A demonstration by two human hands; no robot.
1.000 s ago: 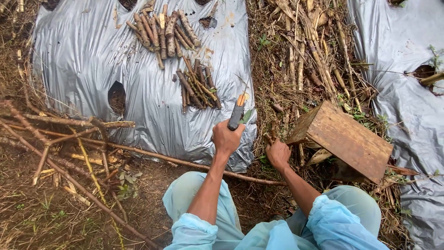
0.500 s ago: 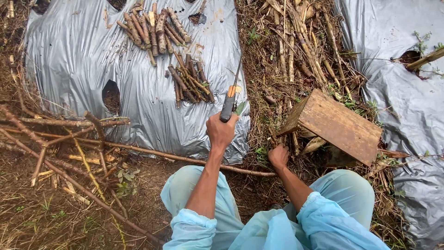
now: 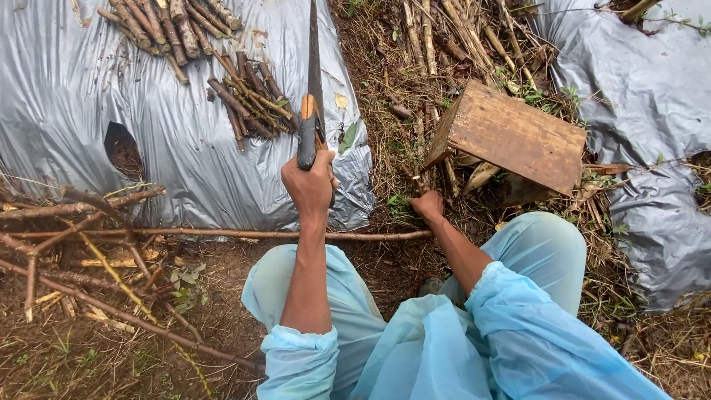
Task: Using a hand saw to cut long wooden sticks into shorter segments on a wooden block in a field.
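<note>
Above the grey sheet [image 3: 185,148], left hand [image 3: 309,185] grips a raised machete [image 3: 311,111] for swinging while right hand [image 3: 428,205] clasps the long stick [image 3: 222,234], steadying it

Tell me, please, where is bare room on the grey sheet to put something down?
Free: the grey sheet left of the stick bundles, above its hole; also the wooden block top. Crowded: the branches at lower left and the stalks above the block. The left hand holds a knife.
</note>
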